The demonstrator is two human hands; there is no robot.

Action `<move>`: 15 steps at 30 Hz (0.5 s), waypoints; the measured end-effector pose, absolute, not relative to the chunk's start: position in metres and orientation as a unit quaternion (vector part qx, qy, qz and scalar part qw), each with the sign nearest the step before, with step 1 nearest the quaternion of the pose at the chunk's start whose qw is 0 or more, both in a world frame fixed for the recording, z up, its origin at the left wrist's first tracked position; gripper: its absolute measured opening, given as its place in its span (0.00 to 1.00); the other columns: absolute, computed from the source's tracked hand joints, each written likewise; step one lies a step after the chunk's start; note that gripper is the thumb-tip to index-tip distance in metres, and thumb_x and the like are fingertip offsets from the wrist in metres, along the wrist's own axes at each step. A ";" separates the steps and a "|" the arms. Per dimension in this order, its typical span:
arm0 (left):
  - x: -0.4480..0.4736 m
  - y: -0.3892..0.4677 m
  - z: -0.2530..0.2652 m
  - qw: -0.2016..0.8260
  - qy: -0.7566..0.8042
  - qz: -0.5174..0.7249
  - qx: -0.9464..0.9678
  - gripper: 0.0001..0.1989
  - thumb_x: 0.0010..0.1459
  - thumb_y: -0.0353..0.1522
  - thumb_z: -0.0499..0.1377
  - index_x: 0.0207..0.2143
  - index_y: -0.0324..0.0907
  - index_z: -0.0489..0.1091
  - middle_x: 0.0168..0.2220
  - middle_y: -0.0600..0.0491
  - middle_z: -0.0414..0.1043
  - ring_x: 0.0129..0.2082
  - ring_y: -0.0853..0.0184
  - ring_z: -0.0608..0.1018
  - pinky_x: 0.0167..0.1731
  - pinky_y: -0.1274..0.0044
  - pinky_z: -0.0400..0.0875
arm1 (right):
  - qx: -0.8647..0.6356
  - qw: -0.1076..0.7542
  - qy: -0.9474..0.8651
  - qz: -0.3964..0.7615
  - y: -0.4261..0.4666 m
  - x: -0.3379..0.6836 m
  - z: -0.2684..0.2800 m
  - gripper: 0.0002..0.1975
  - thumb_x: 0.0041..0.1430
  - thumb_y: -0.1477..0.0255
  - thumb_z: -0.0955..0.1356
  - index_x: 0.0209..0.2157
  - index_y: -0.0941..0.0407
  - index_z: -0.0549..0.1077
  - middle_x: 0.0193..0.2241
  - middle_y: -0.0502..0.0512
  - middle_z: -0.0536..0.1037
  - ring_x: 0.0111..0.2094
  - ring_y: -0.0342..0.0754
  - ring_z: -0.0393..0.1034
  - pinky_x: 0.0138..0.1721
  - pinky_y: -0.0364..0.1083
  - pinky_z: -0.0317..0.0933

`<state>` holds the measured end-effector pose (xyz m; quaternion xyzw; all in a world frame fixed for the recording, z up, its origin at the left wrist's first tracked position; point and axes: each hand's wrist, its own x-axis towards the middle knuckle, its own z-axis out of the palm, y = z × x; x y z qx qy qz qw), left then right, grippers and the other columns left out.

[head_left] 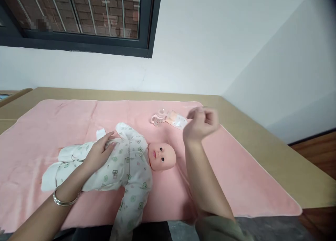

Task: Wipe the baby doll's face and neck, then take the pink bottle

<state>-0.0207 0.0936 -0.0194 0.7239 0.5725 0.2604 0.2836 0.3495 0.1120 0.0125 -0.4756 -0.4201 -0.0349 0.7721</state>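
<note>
The right grip (201, 123) is blurred, and whether anything sits inside it cannot be told; the left grip (101, 152) covers part of the waist of the doll (126, 164), and the left forearm (65, 186) hides some of its nearer leg; one doll sleeve (132, 209) runs off the bottom edge; the marks on the bottle (159, 117) and packet (177, 120) are too small to read; the window (151, 31) is cut off above, a pixelated patch (41, 24) masking something there.

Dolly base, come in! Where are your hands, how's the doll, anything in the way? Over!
Left hand on doll; right hand raised, blurred. Doll face-up on pink blanket. Cup and packet beyond its head, not touching doll.
</note>
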 end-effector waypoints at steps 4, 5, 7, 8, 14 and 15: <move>-0.025 0.092 -0.028 0.295 0.561 0.276 0.722 0.35 0.68 0.51 0.53 0.70 0.42 0.69 0.64 0.43 0.79 0.61 0.45 0.81 0.64 0.53 0.74 | -0.490 0.775 -0.399 0.018 0.160 0.358 0.007 0.15 0.55 0.58 0.69 0.25 0.54 0.68 0.26 0.53 0.72 0.32 0.47 0.69 0.38 0.48 0.65; -0.025 0.092 -0.029 0.295 0.557 0.282 0.723 0.35 0.68 0.51 0.53 0.69 0.41 0.70 0.64 0.43 0.80 0.62 0.45 0.80 0.65 0.53 0.74 | -0.504 0.755 -0.416 0.060 0.173 0.361 -0.003 0.16 0.53 0.57 0.70 0.28 0.56 0.71 0.29 0.55 0.75 0.35 0.48 0.72 0.42 0.49 0.66; -0.025 0.091 -0.032 0.291 0.553 0.297 0.722 0.34 0.67 0.51 0.53 0.66 0.40 0.72 0.62 0.42 0.81 0.63 0.45 0.80 0.67 0.53 0.73 | -0.510 0.733 -0.432 0.123 0.195 0.368 -0.025 0.23 0.50 0.55 0.72 0.40 0.59 0.75 0.41 0.61 0.80 0.45 0.52 0.76 0.53 0.52 0.68; -0.025 0.091 -0.033 0.290 0.552 0.303 0.721 0.34 0.67 0.51 0.53 0.66 0.40 0.73 0.62 0.42 0.82 0.63 0.45 0.80 0.67 0.53 0.73 | -0.506 0.728 -0.438 0.149 0.204 0.371 -0.034 0.29 0.49 0.55 0.73 0.48 0.59 0.74 0.49 0.64 0.80 0.51 0.54 0.76 0.59 0.54 0.68; -0.027 0.090 -0.042 0.275 0.545 0.307 0.730 0.30 0.68 0.51 0.52 0.60 0.43 0.77 0.62 0.44 0.82 0.62 0.46 0.81 0.65 0.52 0.77 | -0.518 0.667 -0.479 0.239 0.224 0.371 -0.063 0.53 0.46 0.49 0.77 0.69 0.55 0.59 0.69 0.73 0.67 0.68 0.60 0.67 0.70 0.61 0.62; -0.028 0.090 -0.044 0.269 0.543 0.307 0.734 0.29 0.69 0.51 0.52 0.60 0.44 0.78 0.61 0.45 0.82 0.62 0.46 0.82 0.64 0.52 0.77 | -0.527 0.652 -0.490 0.240 0.223 0.369 -0.064 0.54 0.45 0.49 0.77 0.69 0.55 0.58 0.70 0.73 0.66 0.69 0.61 0.66 0.71 0.62 0.62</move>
